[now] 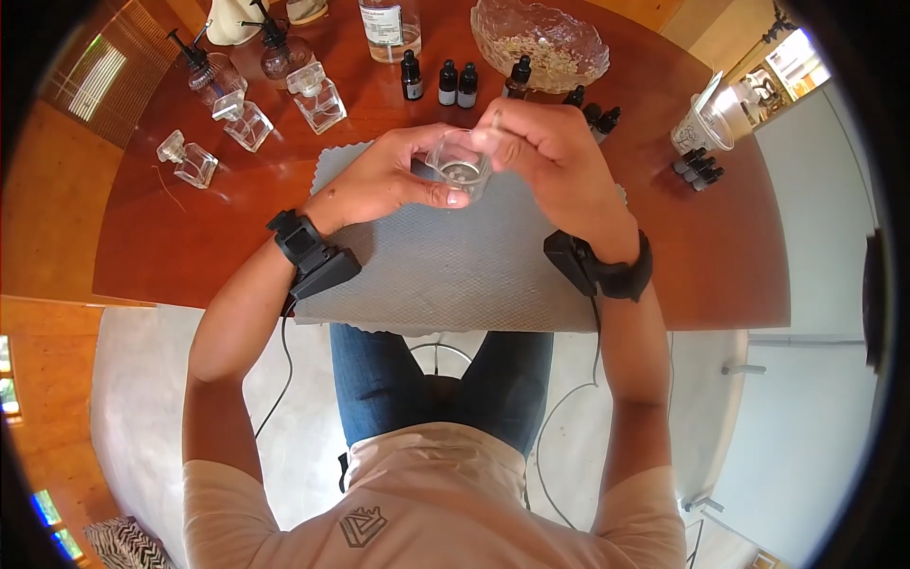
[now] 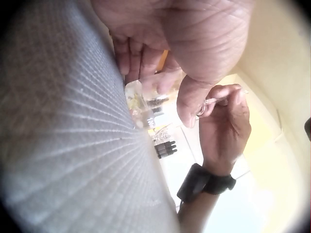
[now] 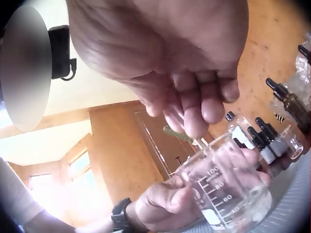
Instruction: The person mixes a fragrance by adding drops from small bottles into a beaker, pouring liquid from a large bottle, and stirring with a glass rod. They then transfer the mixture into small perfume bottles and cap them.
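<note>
A clear glass beaker is tilted above the grey mat, gripped by my left hand between thumb and fingers. White marks up to 100 show on the beaker in the right wrist view. My right hand is over the beaker's rim, pinching a thin pale rod whose lower part reaches the beaker's mouth. In the left wrist view the rod sticks out from the right hand's fingertips. A little clear liquid seems to lie in the beaker.
Beyond the hands stand dark dropper bottles, a labelled bottle and a glass bowl. Square glass bottles and pump bottles are at the back left. A cup and small black-capped bottles are at the right.
</note>
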Demonstrator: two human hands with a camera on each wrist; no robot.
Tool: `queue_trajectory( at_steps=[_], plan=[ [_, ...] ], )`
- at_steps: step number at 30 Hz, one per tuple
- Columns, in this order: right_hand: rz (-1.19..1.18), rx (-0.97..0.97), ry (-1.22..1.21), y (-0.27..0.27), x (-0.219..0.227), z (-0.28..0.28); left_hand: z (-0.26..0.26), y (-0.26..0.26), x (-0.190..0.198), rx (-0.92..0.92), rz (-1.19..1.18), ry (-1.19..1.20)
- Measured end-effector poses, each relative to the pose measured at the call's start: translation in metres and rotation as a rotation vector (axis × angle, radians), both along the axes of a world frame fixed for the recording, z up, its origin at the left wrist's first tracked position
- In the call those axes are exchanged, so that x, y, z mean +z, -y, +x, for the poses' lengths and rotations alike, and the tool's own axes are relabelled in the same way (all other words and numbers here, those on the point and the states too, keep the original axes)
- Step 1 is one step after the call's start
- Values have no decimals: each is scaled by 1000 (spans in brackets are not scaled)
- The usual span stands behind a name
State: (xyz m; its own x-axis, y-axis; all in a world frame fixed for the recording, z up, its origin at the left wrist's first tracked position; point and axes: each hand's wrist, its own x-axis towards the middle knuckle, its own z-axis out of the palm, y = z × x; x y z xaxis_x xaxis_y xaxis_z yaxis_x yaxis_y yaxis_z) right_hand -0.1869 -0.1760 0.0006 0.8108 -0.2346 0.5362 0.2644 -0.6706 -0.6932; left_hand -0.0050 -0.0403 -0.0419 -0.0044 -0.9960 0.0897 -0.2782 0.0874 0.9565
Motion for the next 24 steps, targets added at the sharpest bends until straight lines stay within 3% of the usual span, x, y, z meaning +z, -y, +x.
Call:
queue_trajectory(
  at_steps=[1,4,7,10,13,16,19,22,24],
  plan=[
    [30,71,-45,-3,2,-1,0,0,2,-6,3,23],
    [123,-22,107,-10,-1,1,1,0,-3,-7,-43,30],
    [19,-76,36,-4,-2,-1,0,0,-3,-7,-35,-2],
    [112,80,-36,-7,1,0,1,0,0,-18,-2,-14],
    [-10,-111,175,-9,0,3,1,2,-3,-22,-47,15],
    [32,-36,-47,-5,1,-2,1,0,0,-20,-28,21],
    [143,89,46,-13,4,0,0,-1,3,-13,4,-16],
    [-44,-161,159,-7,-2,4,-1,-1,0,-16,-18,-12],
    [-50,-52,7,-4,4,-1,0,0,1,-24,-20,3]
  ],
)
